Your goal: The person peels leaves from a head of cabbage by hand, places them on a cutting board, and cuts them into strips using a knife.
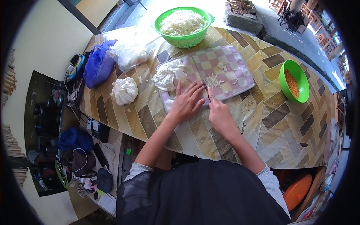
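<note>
My right hand [220,117] is wrapped around a knife, its index finger stretched along the top of the dark, narrow blade [206,87]. Beside the blade, my left hand [187,101] lies with fingers extended on the pink-and-white checked cutting board [240,63]; whatever is under its fingertips is hidden. Thin white shreds [213,81] lie just right of the knife. Left of my fingers, a heap of soft white pieces [169,75], resembling oyster mushrooms, covers part of the board. Small white scraps [222,66] are scattered farther right.
A green colander [185,40] piled with white shreds stands behind the board. To the right, a green bowl [284,80] holds orange-brown crumbs. Another white clump [124,91], a clear plastic bag [129,56] and a blue plastic bag [98,64] sit on the left.
</note>
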